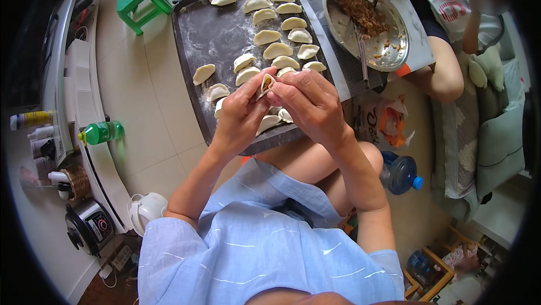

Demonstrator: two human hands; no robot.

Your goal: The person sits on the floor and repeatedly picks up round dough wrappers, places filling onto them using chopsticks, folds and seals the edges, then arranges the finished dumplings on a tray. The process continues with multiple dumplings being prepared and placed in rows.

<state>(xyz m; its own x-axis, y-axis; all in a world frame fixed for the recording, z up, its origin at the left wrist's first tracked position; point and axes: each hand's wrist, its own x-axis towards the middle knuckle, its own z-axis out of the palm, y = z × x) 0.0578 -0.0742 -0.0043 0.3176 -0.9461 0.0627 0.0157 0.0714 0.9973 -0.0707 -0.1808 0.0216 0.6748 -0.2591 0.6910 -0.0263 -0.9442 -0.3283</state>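
Between my two hands is a partly folded dumpling [266,85], its wrapper gaping at the near end with brown filling showing. My left hand [243,108] pinches it from the left. The fingertips of my right hand [312,98] press the wrapper's edge from the right. Below them lies a dark, flour-dusted baking tray [203,30] bearing rows of folded dumplings [266,37], mostly along its middle and right side. My hands and forearms hide part of its near end. Right of the tray, a metal bowl [342,30] holds minced filling [367,17], with a utensil and dark chopsticks in it.
A green plastic stool [141,0] stands beyond the tray's left side. Another person's bare leg [444,68] is close to the bowl. Plastic bags [389,119] and a large water bottle [399,172] are on the floor at right. A pressure cooker [91,226] sits at lower left.
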